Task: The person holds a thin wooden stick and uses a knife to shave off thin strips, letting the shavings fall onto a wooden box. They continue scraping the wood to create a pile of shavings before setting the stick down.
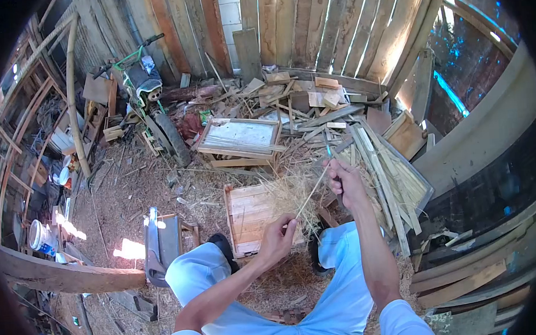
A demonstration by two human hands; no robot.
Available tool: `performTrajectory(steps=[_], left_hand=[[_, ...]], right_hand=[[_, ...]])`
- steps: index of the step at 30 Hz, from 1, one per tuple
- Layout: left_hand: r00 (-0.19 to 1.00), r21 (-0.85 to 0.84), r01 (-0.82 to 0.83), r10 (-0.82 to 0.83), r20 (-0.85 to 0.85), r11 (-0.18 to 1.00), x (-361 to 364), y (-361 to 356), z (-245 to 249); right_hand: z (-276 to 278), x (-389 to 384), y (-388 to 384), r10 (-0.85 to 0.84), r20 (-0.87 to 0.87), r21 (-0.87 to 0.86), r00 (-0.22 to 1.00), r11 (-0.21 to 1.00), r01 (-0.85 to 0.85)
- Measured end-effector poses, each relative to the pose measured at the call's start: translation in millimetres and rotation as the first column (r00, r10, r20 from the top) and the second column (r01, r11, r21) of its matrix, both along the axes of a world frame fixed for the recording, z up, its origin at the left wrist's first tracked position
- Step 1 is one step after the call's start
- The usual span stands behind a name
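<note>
My left hand (278, 237) pinches the lower end of a thin pale wooden strip (311, 195) between thumb and fingers. The strip slants up and right to my right hand (347, 181). Closed in that hand is the handle of a knife (328, 147), whose narrow blade points away from me. The strip's upper end meets the knife side of the right hand; the exact contact is too small to make out. Beneath the strip lies a heap of curly shavings (290, 193), partly covering a wooden panel (241, 214) between my feet.
Ahead, a framed board (236, 131) bears a bundle of thin sticks (233, 146). A small motorbike (155, 103) leans at the back left. Scrap wood (331, 100) piles up behind, with long slats (380, 174) at right. A handsaw (154, 252) rests by a stool (170, 236) at left.
</note>
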State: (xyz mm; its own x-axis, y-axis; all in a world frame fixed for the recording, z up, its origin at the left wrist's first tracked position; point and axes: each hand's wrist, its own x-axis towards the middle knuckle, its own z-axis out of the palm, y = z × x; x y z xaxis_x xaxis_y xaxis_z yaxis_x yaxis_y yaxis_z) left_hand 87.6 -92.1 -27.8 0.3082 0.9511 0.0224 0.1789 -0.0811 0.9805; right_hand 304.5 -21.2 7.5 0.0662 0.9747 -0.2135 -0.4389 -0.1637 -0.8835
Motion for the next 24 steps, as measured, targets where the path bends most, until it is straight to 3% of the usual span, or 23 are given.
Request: performTrajectory(steps=[3,5,6,8,12,18,24], left_hand=[[1.0,0.011,0.014,-0.014,-0.013,1.0,-6,8,-7],[0.994,-0.046,0.028,-0.023,0.107,0.999,-8,16,-5],[0.988,-0.014,0.025,-0.023,0.152,1.0,-6,20,-5],[0.976,-0.101,0.04,-0.017,0.219,0.994,-10,25,-3],[0.91,-0.289,0.161,-0.029,0.413,0.944,-19,32,0],[0.884,-0.308,0.226,-0.063,0.463,0.924,-19,27,-2],[0.937,-0.254,0.189,-0.098,0.335,0.949,-22,24,-11]], right_hand=[[4,-10,-10,0.087,-0.027,-0.013,0.996,0.996,-0.087],[0,-23,-17,0.352,0.026,0.035,0.936,0.935,-0.353],[-2,-30,-19,0.353,0.023,0.037,0.935,0.935,-0.354],[-6,-43,-19,0.543,0.241,0.043,0.805,0.822,-0.567],[-1,-44,-18,0.508,0.264,0.073,0.82,0.837,-0.542],[-4,-34,-12,0.316,0.216,0.116,0.924,0.931,-0.346],[-3,-20,-3,0.147,0.043,0.185,0.988,0.971,-0.152]])
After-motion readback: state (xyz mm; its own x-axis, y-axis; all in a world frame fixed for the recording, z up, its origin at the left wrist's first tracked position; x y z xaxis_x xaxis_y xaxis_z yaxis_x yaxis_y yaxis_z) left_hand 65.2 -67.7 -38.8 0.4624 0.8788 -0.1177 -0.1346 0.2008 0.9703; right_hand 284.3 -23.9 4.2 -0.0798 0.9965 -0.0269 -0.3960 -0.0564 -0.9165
